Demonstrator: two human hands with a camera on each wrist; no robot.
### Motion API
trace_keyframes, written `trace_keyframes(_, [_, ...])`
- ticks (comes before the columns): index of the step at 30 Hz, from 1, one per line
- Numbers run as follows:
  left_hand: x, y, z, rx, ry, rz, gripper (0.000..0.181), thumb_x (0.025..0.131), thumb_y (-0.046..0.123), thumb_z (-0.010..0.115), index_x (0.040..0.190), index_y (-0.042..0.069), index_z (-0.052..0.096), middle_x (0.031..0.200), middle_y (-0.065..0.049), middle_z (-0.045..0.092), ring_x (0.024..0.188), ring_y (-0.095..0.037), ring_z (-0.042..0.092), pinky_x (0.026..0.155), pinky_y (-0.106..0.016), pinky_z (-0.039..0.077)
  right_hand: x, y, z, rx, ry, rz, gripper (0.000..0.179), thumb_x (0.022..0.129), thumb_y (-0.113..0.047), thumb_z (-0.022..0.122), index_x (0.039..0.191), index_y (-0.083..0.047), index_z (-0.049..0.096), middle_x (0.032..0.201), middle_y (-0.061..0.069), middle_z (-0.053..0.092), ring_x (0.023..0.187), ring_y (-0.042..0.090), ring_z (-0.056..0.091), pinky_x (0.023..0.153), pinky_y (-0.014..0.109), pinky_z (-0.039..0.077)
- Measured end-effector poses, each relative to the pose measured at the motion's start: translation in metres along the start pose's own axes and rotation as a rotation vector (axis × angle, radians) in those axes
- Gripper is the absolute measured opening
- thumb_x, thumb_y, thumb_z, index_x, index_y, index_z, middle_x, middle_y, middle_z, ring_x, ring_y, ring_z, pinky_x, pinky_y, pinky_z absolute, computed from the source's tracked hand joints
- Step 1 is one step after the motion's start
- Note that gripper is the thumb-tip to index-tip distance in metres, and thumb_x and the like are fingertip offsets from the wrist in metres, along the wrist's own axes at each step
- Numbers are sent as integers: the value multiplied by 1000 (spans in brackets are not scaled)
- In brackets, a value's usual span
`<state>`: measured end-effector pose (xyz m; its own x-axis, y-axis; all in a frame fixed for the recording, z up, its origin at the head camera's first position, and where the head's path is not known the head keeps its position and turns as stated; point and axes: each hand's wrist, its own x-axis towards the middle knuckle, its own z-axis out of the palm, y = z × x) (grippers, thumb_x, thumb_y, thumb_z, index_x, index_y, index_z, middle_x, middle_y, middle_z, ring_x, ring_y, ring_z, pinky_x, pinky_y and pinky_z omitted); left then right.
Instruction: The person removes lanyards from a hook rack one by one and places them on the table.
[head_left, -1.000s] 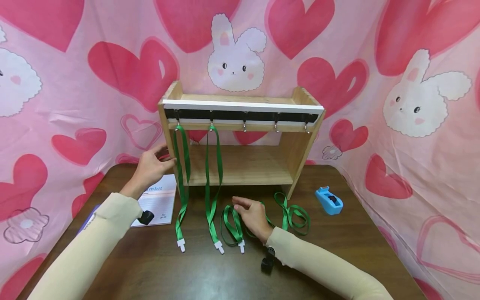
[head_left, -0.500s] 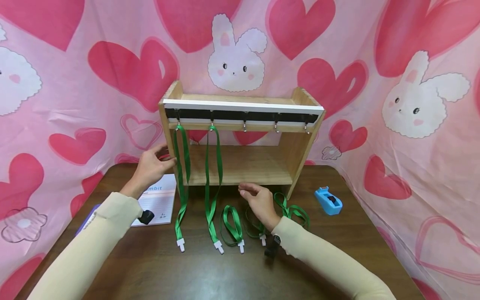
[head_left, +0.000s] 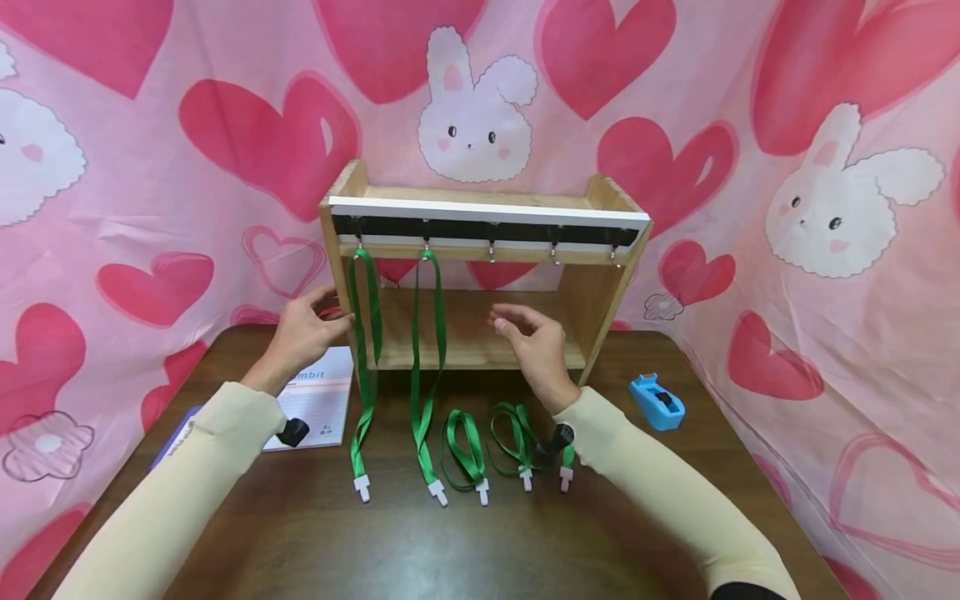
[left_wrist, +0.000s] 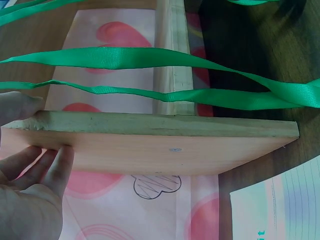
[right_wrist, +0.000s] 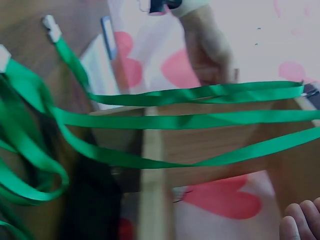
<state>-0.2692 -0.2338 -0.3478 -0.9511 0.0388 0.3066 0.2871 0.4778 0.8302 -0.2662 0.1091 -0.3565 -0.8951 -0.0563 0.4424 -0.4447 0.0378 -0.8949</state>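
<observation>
My left hand grips the left side panel of a wooden shelf. In the left wrist view its thumb lies at the panel's front edge and its fingers press the outer face. Two green lanyards hang from the leftmost hooks, the first lanyard near that hand and the second lanyard beside it. My right hand is raised before the shelf's opening, fingers loosely bent, nothing seen in them. Below lie a coiled lanyard, another coiled lanyard, and a third lanyard mostly hidden by the right sleeve.
A black-and-white rail with several metal hooks runs along the shelf's top front; three hooks on the right bear nothing. A notepad lies at left, a blue tape dispenser at right. A pink heart-patterned cloth surrounds the table.
My right hand has risen from beside the coiled lanyards to the height of the shelf's opening, uncovering the middle coil. The left hand stays on the side panel.
</observation>
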Motion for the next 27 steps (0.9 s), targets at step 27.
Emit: trace_keyframes(27, [1, -1, 0, 12, -2, -6, 61, 94, 13, 70, 149, 2, 47, 141, -26, 59, 128, -41, 61, 98, -40, 53, 40, -52, 46, -89, -10, -108, 24, 92, -10, 74, 116, -6, 76, 114, 11, 78, 104, 19, 75, 93, 27, 61])
